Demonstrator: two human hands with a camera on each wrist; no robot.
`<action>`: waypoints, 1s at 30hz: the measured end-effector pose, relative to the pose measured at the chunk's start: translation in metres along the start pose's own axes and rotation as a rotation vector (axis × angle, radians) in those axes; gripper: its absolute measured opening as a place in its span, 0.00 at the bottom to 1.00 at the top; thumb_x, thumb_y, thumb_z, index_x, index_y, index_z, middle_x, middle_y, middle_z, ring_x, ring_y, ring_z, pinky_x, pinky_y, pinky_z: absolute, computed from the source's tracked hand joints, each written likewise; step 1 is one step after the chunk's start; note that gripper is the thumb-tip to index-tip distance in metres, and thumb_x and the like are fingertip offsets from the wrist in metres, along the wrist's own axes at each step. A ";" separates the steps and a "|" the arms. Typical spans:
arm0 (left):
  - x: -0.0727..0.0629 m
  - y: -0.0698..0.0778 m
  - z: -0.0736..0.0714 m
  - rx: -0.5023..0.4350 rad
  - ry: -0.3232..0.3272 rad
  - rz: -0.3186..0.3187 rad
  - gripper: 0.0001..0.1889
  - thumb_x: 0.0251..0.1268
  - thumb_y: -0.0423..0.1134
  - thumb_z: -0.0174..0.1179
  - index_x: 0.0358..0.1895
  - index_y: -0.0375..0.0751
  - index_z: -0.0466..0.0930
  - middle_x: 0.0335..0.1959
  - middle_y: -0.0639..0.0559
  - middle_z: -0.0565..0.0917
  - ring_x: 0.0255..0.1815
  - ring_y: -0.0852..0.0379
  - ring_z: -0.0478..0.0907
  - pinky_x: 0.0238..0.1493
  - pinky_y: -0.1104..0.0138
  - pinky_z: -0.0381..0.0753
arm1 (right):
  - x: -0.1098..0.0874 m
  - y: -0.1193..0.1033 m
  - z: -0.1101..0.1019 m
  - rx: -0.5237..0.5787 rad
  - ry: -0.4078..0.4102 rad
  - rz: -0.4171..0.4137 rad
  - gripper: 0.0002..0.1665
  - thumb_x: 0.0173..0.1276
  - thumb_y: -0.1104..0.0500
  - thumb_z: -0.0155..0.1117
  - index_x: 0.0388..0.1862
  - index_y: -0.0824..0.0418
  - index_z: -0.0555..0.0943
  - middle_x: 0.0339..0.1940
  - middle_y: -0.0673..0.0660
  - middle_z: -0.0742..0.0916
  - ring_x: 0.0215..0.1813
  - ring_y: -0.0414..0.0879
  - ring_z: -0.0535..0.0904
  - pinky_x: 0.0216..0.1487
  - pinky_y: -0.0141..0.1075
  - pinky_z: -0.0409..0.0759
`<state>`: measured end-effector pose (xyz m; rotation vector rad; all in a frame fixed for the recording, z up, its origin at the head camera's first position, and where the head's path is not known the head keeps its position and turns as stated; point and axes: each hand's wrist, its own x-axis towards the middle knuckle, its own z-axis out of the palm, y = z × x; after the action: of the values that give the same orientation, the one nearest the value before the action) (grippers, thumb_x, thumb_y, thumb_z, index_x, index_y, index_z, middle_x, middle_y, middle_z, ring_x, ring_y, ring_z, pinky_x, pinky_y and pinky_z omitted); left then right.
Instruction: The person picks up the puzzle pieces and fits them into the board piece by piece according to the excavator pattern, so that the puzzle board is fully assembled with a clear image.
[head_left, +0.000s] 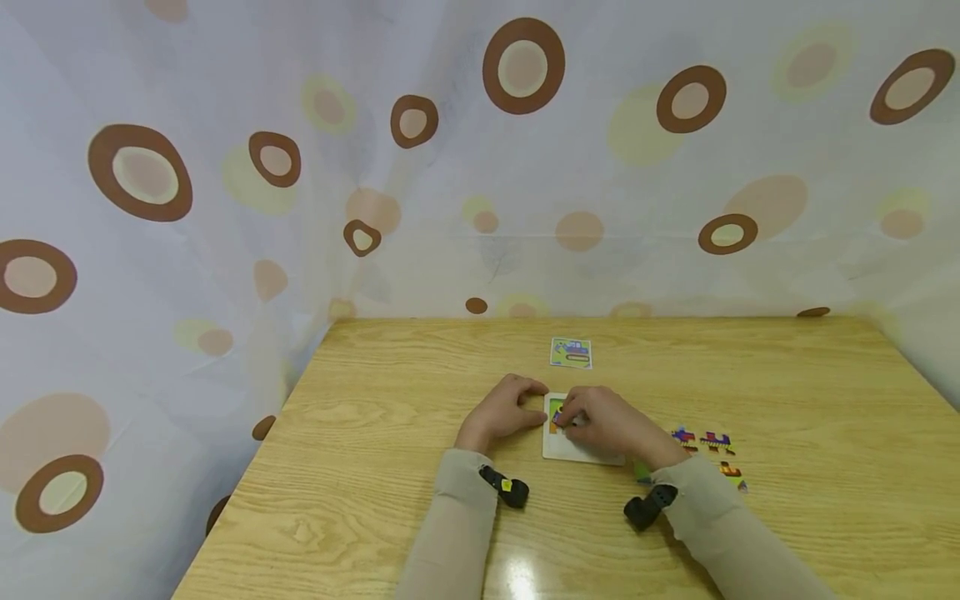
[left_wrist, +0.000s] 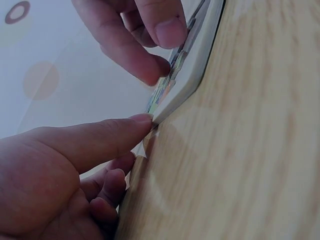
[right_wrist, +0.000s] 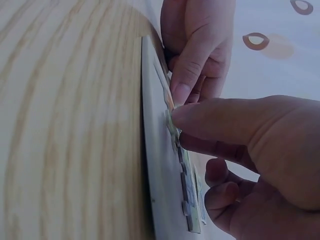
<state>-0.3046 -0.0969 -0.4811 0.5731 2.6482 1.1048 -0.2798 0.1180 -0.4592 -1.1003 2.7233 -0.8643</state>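
A white jigsaw puzzle tray point(head_left: 558, 449) lies flat on the wooden table, with colourful pieces inside its raised border. My left hand point(head_left: 506, 411) holds the tray's left side, thumb tip at the edge and index finger near the far corner. Over the tray, my right hand point(head_left: 611, 422) pinches a puzzle piece point(right_wrist: 171, 127) between thumb and index finger, low against the tray. In the right wrist view more pieces stand slightly proud of the tray beside it. Most of the picture is hidden under the right hand in the head view.
Loose puzzle pieces point(head_left: 716, 442) lie to the right of the tray, some partly behind the right forearm. Beyond the tray lies a small picture card point(head_left: 572, 353) showing a vehicle. A patterned curtain point(head_left: 450, 183) hangs along the table's far edge and sides.
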 end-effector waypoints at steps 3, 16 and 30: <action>0.000 0.000 -0.001 0.002 0.001 0.000 0.21 0.66 0.42 0.66 0.62 0.48 0.79 0.58 0.52 0.73 0.49 0.58 0.69 0.54 0.64 0.71 | -0.003 0.001 -0.002 0.057 0.008 0.035 0.10 0.64 0.67 0.69 0.42 0.57 0.89 0.40 0.49 0.85 0.42 0.46 0.80 0.43 0.41 0.78; -0.002 0.000 -0.002 -0.001 0.011 -0.007 0.21 0.65 0.40 0.67 0.61 0.46 0.80 0.57 0.51 0.74 0.48 0.57 0.69 0.53 0.63 0.70 | -0.025 -0.002 -0.022 0.115 0.060 0.018 0.12 0.69 0.62 0.66 0.49 0.63 0.86 0.40 0.50 0.84 0.35 0.40 0.75 0.35 0.35 0.76; -0.002 0.003 0.001 -0.025 0.007 0.022 0.21 0.65 0.39 0.67 0.60 0.46 0.80 0.53 0.52 0.74 0.44 0.56 0.66 0.49 0.64 0.68 | -0.069 0.005 -0.048 0.071 0.101 0.076 0.13 0.72 0.59 0.64 0.51 0.62 0.85 0.43 0.50 0.83 0.37 0.41 0.72 0.33 0.35 0.73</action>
<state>-0.3015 -0.0957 -0.4798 0.5955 2.6359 1.1469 -0.2448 0.1888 -0.4309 -0.9582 2.7700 -1.0232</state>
